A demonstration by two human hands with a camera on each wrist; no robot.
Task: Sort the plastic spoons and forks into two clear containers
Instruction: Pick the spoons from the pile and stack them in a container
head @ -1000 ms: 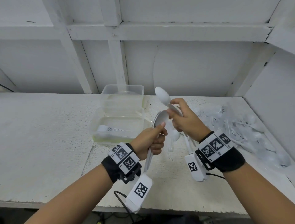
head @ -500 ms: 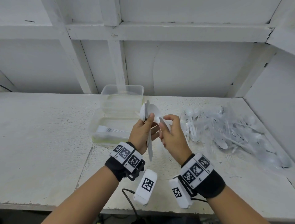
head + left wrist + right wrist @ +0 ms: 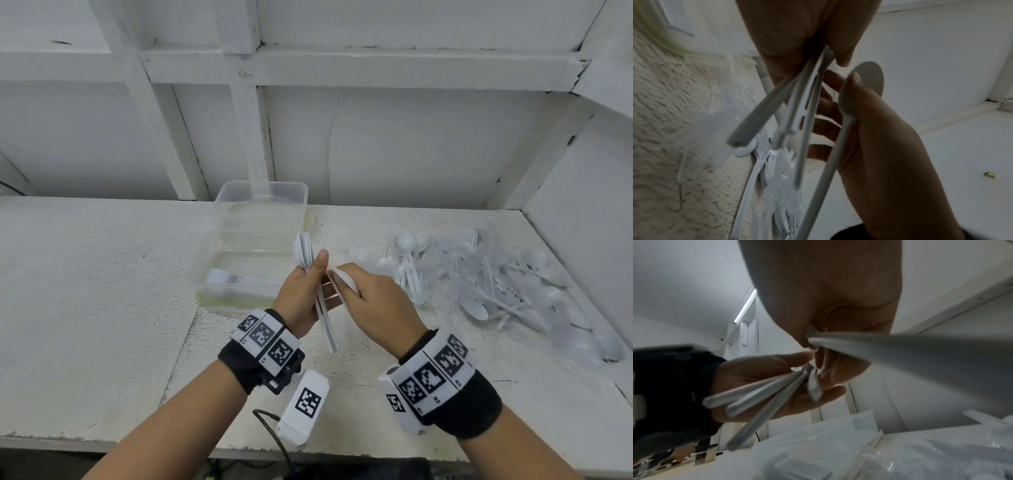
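spoons [image 3: 305, 255] stand bowls-up in the left hand [image 3: 301, 294]; right hand [image 3: 373, 301] pinches one spoon [image 3: 861, 84].

White worktable [image 3: 85, 291]; white framed wall [image 3: 394, 147] behind; black cable [image 3: 274, 435] at table's front edge.

Right hand [image 3: 373, 301]: hides most of your single white plastic spoon [image 3: 346, 279].
Heap of white plastic cutlery [image 3: 513, 284]: individual pieces too tangled to count.

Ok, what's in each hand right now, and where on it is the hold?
The left hand grips a bunch of white spoons around their handles, bowls up. The right hand pinches a single spoon at its bowel end near the neck.
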